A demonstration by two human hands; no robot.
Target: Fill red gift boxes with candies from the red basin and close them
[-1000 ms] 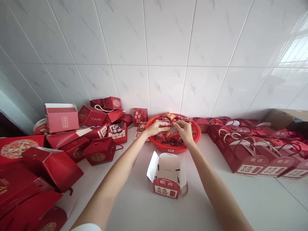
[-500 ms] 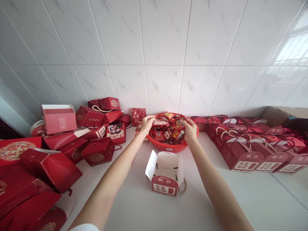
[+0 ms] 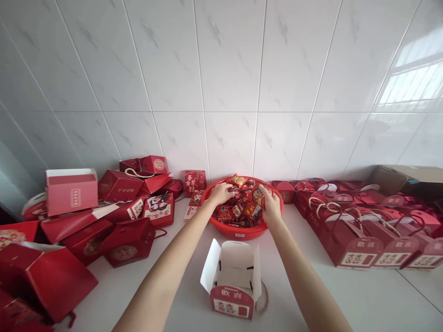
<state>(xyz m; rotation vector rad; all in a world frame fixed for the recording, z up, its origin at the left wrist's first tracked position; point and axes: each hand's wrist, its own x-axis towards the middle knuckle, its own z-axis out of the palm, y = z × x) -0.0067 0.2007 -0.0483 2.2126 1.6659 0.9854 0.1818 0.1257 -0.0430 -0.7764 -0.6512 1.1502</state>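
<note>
A red plastic basin (image 3: 238, 234) full of small wrapped snacks (image 3: 244, 205) stands by the tiled wall. My left hand (image 3: 221, 193) reaches over its left side, fingers closed around a red-wrapped packet. At the basin's right side my right hand (image 3: 270, 203) has its fingers closed on a red packet. Nearer to me, between my forearms, an open red and white gift box (image 3: 232, 299) stands upright with its flaps raised; no contents show in it. A rope handle hangs at its right side.
Red boxes (image 3: 128, 242) lie heaped at the left. Rows of closed red boxes with handles (image 3: 358, 246) stand at the right, a brown carton (image 3: 411, 177) behind them. A red card (image 3: 194, 183) leans near the wall.
My left hand has moved inward over the snacks and closed on a packet. The view has tilted up, so the basin and boxes appear lower.
</note>
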